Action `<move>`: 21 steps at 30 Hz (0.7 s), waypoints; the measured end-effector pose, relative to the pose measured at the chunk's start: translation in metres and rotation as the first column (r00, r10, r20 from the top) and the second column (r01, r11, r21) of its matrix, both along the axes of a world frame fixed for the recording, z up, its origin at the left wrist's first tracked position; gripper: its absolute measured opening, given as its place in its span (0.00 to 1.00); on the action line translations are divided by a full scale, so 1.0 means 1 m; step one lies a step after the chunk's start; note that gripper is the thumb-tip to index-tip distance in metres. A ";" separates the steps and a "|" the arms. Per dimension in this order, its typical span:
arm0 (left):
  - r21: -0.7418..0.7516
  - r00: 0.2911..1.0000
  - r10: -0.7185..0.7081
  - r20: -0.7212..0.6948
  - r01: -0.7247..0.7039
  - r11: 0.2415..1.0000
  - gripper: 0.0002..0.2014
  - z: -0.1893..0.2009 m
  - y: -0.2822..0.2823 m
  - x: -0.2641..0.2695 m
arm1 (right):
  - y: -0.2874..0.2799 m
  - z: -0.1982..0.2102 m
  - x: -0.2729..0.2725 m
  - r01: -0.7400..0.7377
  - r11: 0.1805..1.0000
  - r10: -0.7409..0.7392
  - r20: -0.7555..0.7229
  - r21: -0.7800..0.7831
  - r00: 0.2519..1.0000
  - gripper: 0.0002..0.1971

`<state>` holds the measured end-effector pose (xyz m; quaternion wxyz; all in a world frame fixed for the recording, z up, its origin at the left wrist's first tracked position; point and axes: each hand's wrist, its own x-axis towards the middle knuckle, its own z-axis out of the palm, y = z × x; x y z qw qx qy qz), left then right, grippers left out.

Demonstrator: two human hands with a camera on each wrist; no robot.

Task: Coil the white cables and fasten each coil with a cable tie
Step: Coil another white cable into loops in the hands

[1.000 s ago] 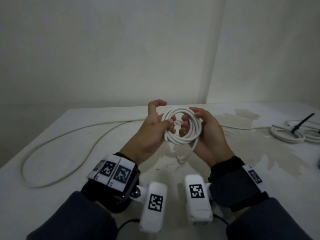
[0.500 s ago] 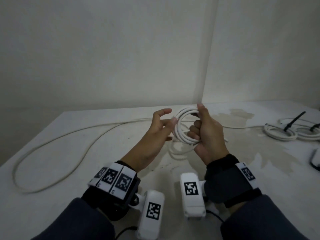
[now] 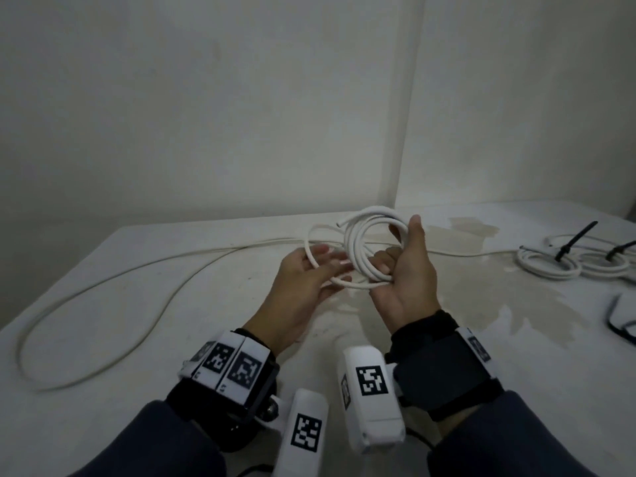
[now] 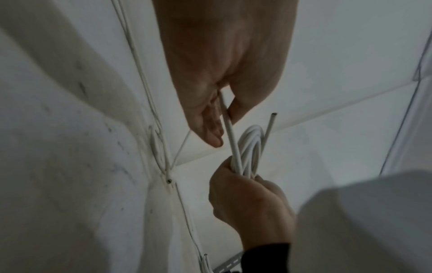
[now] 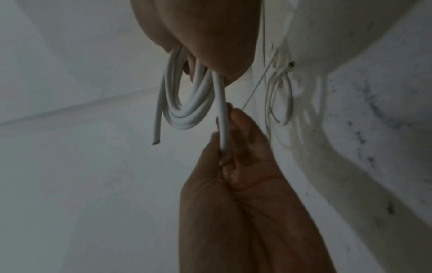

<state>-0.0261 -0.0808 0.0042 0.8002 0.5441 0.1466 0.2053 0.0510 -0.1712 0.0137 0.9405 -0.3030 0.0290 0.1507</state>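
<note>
A coil of white cable [image 3: 358, 242] stands upright above the table [image 3: 137, 304], and my right hand [image 3: 399, 256] grips its lower right side with curled fingers. One cut end [image 3: 339, 223] sticks out at the coil's top left. My left hand [image 3: 323, 263] pinches a loose strand [image 3: 311, 249] that loops out to the left of the coil. In the left wrist view the strand [image 4: 230, 133] runs from my thumb and fingers down into the right hand [image 4: 245, 194]. In the right wrist view the coil [image 5: 184, 110] hangs from my fist.
A long loose white cable [image 3: 103, 290] lies across the left half of the table. Two coils [image 3: 547, 263] fastened with black ties [image 3: 578, 239] lie at the far right. A dark-rimmed object [image 3: 623, 318] sits at the right edge. Walls meet in a corner behind.
Both hands held the coil a second ago. My left hand let go of it and now pinches the loose strand, while my right hand has turned the coil and keeps its grip.
</note>
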 end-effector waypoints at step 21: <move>-0.117 0.922 -0.318 0.221 0.349 0.930 0.20 0.017 0.022 -0.011 | 0.016 -0.009 -0.013 -0.194 0.963 0.219 0.126 -0.186 0.968 0.19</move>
